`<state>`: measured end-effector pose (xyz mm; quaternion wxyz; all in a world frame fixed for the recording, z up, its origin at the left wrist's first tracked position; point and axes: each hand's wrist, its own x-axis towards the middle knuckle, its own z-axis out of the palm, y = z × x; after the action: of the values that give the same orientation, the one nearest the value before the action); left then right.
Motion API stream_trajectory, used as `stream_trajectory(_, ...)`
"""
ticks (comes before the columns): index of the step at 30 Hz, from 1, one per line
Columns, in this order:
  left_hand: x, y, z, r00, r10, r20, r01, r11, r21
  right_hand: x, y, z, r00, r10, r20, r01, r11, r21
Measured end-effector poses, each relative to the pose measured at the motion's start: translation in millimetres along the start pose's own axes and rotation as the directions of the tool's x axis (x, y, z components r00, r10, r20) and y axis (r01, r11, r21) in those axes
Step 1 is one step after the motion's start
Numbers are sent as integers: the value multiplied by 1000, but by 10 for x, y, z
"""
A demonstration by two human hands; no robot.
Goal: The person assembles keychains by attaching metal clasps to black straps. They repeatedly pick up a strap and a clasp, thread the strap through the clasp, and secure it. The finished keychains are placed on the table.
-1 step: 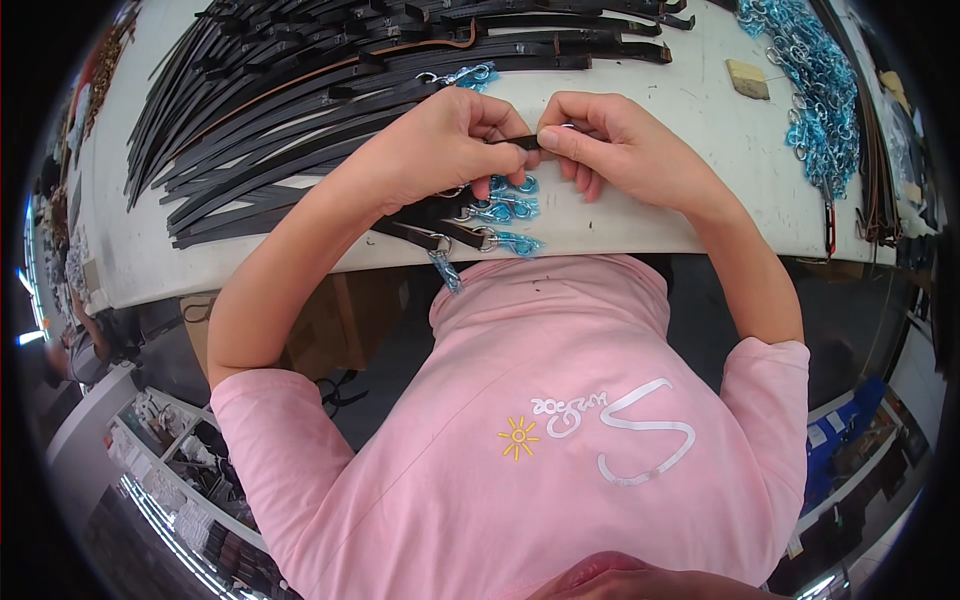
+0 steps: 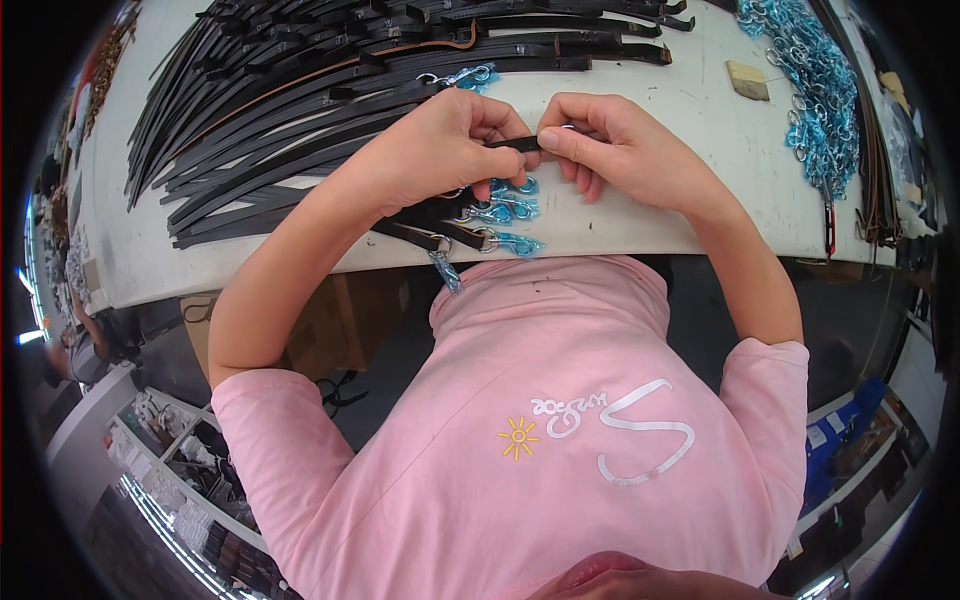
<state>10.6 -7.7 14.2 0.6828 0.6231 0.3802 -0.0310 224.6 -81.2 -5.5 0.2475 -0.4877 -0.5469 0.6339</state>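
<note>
While the left hand point(image 2: 455, 145) is pinching a black strap point(image 2: 516, 145), the right hand point(image 2: 612, 145) is gripping it too, blue-wrapped clips point(image 2: 494, 212) are lying near, other straps point(image 2: 290, 125) are spreading leftward.

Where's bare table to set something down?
Bare tabletop shows between the right hand, yellowish block and blue-wrapped hardware; a smaller patch between the right forearm and pink shirt. The left is crowded: black straps spread beneath the left hand.

White table point(image 2: 650, 225): spread beneath our hands point(image 2: 612, 145)
Black straps point(image 2: 320, 50): we had mostly left
Blue-wrapped clip heap point(image 2: 822, 105), yellowish block point(image 2: 747, 80): lay rightward
</note>
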Motion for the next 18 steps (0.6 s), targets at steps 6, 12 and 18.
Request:
stream_trajectory(6,-26,68,32,1000,-2,-26,2,1000,17,-6,-5,4,1000,9,-4,-9,1000,2)
stream_trajectory(12,-17,22,21,1000,12,-10,-11,1000,29,-4,-14,8,1000,23,-12,-23,1000,-3)
stream_trajectory(18,-7,6,11,1000,12,-7,-12,1000,19,1,-11,2,1000,14,-6,-14,1000,-5)
